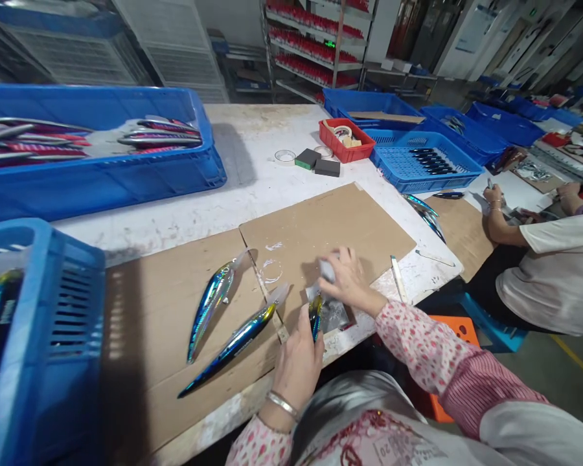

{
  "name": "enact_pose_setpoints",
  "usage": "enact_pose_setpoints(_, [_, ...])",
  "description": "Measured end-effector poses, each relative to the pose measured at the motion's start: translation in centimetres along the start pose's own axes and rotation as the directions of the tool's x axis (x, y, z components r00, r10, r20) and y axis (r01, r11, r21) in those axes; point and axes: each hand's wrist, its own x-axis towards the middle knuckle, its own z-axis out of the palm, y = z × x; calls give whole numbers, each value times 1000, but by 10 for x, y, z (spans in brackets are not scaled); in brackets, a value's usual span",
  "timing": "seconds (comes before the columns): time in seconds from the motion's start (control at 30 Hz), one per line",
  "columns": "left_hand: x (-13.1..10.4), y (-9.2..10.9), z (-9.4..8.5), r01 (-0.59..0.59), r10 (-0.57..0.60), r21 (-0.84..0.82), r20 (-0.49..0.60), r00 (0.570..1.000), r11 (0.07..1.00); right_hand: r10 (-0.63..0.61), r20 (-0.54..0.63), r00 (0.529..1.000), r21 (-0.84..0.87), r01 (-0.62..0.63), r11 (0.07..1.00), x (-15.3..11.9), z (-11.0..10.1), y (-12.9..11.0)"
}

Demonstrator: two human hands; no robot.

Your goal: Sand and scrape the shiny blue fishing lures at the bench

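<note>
Item one: a fish-shaped lure, which my left hand holds by its body near the table's edge. My right hand curls at its upper end, grip unclear; two more lures lie leftward on cardboard.

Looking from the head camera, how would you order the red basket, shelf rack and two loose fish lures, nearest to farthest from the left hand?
From the left hand:
1. Lower lure, just to its left.
2. Upper lure, left and ahead.
3. Red basket, ahead, slightly right.
4. Shelf rack, in the background.
</note>
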Motion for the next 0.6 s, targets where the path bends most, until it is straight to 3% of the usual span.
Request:
enact_pose_setpoints(0.1, [0, 1, -1, -7, 7, -2, 7, 1000, 1000, -45, 64, 997, 36, 43, 998, -1, -3, 0])
enact_pose_setpoints(0.23, [2, 2, -2, -6, 7, 15, -8, 1000, 1000, -14, 17, 1000, -39, 15, 999, 0, -6, 2])
enact_pose_setpoints(0.37, [2, 3, -3, -16, 16, -6, 5, 1000, 1000, -105, 100, 989, 29, 103, 994, -2, -7, 2])
enact_pose_setpoints(0.5, [2, 2, -3, -19, 19, -4, -20, 1000, 1000, -52, 87, 995, -18, 53, 998, -2, -9, 1])
enact_pose_setpoints(0.6, [2, 0, -1, -35, 35, -24, -34, 999, 999, -101, 117, 988, 26, 99, 995, -2, -9, 0])
